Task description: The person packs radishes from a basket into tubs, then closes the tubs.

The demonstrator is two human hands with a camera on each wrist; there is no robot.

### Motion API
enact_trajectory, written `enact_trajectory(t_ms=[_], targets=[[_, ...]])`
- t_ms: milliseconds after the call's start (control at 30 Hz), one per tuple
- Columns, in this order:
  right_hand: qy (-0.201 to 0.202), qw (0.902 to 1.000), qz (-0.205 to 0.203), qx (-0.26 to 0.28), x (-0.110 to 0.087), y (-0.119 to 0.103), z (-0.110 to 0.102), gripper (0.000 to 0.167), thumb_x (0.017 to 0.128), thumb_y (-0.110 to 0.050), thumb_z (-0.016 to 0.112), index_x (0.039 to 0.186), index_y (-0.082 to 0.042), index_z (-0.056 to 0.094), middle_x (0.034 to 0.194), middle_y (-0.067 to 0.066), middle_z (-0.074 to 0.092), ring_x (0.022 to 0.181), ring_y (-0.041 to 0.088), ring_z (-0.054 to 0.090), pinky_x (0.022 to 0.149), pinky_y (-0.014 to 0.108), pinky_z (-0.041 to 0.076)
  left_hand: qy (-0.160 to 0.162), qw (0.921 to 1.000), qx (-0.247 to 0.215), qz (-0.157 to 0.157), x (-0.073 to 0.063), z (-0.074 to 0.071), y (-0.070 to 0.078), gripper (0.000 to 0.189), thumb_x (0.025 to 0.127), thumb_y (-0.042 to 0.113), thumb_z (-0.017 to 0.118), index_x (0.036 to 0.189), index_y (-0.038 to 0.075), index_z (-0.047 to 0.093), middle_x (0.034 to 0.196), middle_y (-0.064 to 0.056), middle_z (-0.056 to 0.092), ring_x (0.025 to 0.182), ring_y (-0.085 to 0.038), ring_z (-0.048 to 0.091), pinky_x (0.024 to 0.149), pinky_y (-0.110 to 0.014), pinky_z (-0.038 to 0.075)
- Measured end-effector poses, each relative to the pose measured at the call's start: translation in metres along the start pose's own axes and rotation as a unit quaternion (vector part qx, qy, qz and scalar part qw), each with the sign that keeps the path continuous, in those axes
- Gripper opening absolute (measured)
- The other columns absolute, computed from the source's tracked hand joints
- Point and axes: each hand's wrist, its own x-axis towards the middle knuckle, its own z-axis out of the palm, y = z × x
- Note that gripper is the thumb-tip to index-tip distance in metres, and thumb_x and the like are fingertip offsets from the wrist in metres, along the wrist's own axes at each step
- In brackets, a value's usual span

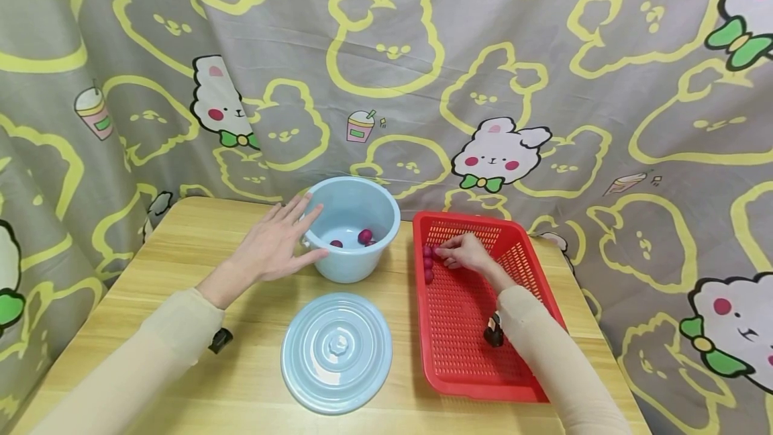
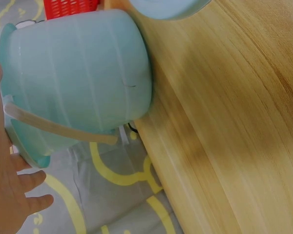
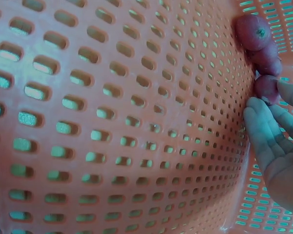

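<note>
My left hand (image 1: 273, 239) rests at the left rim of a light blue bucket (image 1: 347, 264), fingers extended and spread. In the left wrist view the bucket's pale handle (image 2: 58, 129) hangs along its side. A few round dark red radishes (image 1: 365, 236) lie inside the bucket. Over the far left part of a red basket (image 1: 426, 348), my right hand (image 1: 468, 254) pinches a small radish (image 3: 267, 88) between thumb and fingers. That radish is at the end of a row of radishes (image 3: 254, 33) along the basket's wall.
A round light blue lid (image 1: 336, 354) with a knob lies on the wooden table (image 1: 241, 381), in front of the bucket and left of the basket. A patterned grey curtain (image 1: 398, 32) hangs behind the table.
</note>
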Motion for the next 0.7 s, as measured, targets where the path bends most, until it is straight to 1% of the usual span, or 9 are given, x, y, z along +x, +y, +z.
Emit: enact_trajectory(t_ms=[133,400,600,700], targets=[[0.009,0.9999,0.003,-0.003,0.0009,-0.0007,0.0025,0.030,0.099,-0.014,0.074,0.117,0.010,0.076,0.094,0.018,0.081,0.071,0.014,0.075,0.071,0.034,0.067,-0.001,1.0000,0.000,-0.001,-0.0001,-0.0004,0.0000,0.095,0.099,0.072,0.052,0.168,0.013,0.029,0.178,-0.017,0.016,0.164,-0.041,0.023,0.130,-0.065,0.027],[0.034,0.9992,0.022,-0.009,0.0027,-0.0031,0.0057,0.031,0.096,-0.017,0.079,0.114,0.009,0.077,0.093,0.019,0.082,0.066,0.012,0.073,0.066,0.031,0.066,0.001,1.0000,0.001,0.000,0.0003,-0.0006,0.0005,0.095,0.099,0.072,0.052,0.168,0.012,0.029,0.178,-0.018,0.016,0.164,-0.041,0.023,0.130,-0.065,0.028],[0.036,0.9989,0.028,-0.007,0.0018,-0.0040,0.0063,0.030,0.096,-0.016,0.079,0.112,0.010,0.077,0.092,0.019,0.082,0.066,0.013,0.074,0.066,0.031,0.066,0.000,1.0000,0.002,0.000,0.0004,-0.0008,0.0007,0.095,0.099,0.073,0.052,0.168,0.012,0.028,0.178,-0.018,0.016,0.164,-0.041,0.024,0.130,-0.065,0.028],[0.037,0.9989,0.027,-0.007,0.0016,-0.0034,0.0063,0.030,0.095,-0.016,0.079,0.110,0.010,0.077,0.087,0.017,0.081,0.066,0.013,0.075,0.066,0.032,0.067,-0.001,1.0000,0.000,-0.001,0.0002,-0.0007,0.0007,0.095,0.099,0.072,0.052,0.168,0.011,0.029,0.178,-0.018,0.016,0.164,-0.041,0.023,0.130,-0.065,0.027]])
